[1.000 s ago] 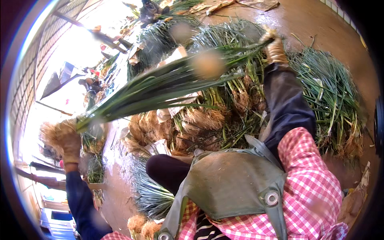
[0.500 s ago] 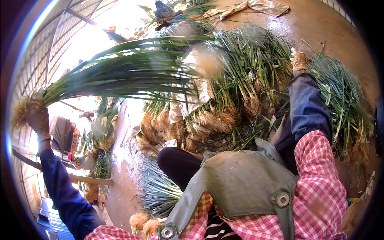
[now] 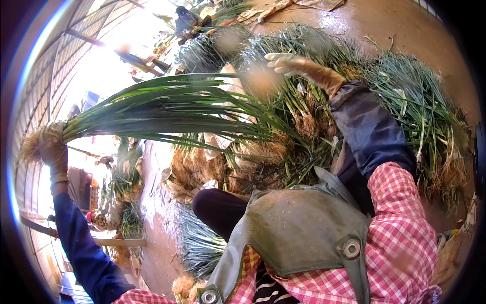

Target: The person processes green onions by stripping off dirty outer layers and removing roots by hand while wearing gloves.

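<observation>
My gloved left hand (image 3: 52, 144), raised at the far left, is closed round the root end of a bunch of leeks (image 3: 167, 109). The bunch's pale, stringy roots stick out beyond my fist, and its long flat green leaves stretch across to the right. My right hand (image 3: 298, 68), in a dirty tan glove, is open with its fingers stretched out to the left. Nothing is in it. It hovers over a large heap of leeks (image 3: 314, 96), beyond the leaf tips of the held bunch. A light cloth (image 3: 234, 83) lies partly behind the held leaves.
More leeks (image 3: 425, 106) lie at my right, and another pile (image 3: 200, 240) lies by my knee (image 3: 220, 207). Bundled roots (image 3: 197, 162) face me. A person (image 3: 187, 23) is at the far back. A wooden bar (image 3: 119, 242) stands out at the left above the wet floor (image 3: 157, 228).
My right hand has swung left from the far right, over the heap. My left hand has lowered slightly with the leeks still held, and the view has shifted a little.
</observation>
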The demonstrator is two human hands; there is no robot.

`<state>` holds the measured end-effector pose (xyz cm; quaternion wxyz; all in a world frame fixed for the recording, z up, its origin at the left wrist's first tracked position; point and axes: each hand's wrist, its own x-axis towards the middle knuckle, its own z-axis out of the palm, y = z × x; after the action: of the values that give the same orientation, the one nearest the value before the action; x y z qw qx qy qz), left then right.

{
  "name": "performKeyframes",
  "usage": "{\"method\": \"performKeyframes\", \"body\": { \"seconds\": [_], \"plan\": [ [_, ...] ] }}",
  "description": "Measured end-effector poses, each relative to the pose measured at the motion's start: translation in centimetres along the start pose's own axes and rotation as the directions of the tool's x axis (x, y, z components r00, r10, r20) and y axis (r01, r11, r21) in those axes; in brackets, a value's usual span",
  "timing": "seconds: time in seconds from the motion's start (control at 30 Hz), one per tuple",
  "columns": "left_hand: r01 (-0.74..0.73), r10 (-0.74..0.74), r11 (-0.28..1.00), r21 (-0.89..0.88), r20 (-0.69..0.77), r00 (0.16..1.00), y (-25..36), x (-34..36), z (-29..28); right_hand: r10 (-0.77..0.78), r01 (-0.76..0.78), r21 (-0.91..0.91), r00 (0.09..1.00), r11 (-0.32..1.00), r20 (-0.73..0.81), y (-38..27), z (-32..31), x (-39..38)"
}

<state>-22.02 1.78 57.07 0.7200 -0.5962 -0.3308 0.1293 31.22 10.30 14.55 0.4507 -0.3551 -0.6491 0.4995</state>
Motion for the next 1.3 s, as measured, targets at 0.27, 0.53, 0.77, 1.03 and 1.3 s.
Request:
{"method": "performKeyframes", "body": {
  "seconds": [0.27, 0.53, 0.77, 1.03, 1.3],
  "plan": [
    [0.005, -0.006, 1.0, -0.026, -0.055, 0.998, 2.1, 2.9, 0.2, -0.311, 0.166, -0.794, 0.95, 0.585, -0.03, 6.6, 2.4, 6.9],
    [-0.112, 0.131, 0.98, 0.165, -0.112, 0.985, 4.5, 3.4, -1.2, -0.167, -0.226, -0.91, 0.94, 0.347, -0.297, 0.6, 4.2, 3.4],
    [-0.123, 0.171, 0.96, 0.252, -0.179, 0.969, 6.5, 6.5, -0.5, 0.252, -0.535, -0.71, 0.844, 0.458, -0.474, 9.0, -3.0, 4.4],
    [-0.37, 0.247, 0.878, -0.302, -0.376, 0.893, 5.4, 5.8, -8.6, 0.51, -0.645, -0.752, 0.696, 0.135, -0.505, 9.5, -6.8, -0.5],
    [-0.451, 0.374, 0.884, -0.121, -0.394, 0.84, 13.1, 10.9, -7.4, -0.168, 0.141, -0.192, 0.977, 0.971, -0.132, -1.6, -4.3, 4.8]
  ]
}}
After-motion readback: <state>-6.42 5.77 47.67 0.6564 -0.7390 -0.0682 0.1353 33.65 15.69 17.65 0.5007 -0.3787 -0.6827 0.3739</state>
